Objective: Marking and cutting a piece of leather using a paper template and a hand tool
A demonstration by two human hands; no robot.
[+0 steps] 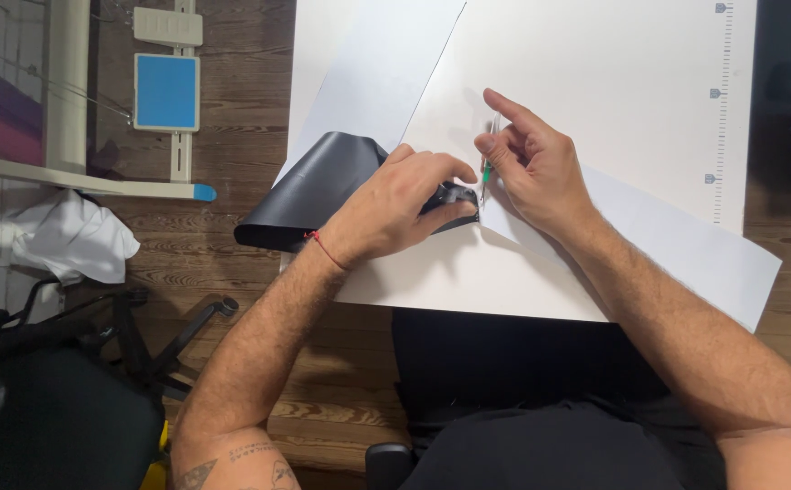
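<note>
A small black piece at the end of a curled black sheet is pinned against the white table by the left hand, its fingers closed down over the piece. A thin green-tipped pen-like tool is pinched between thumb and fingers of the right hand, its tip set just at the right edge of the black piece. A large white paper sheet lies under both hands, slanting to the right. The step in hand is judged to be fine work with the tool at the piece's edge. A steady hold-down and a short, controlled stroke seem called for next.
</note>
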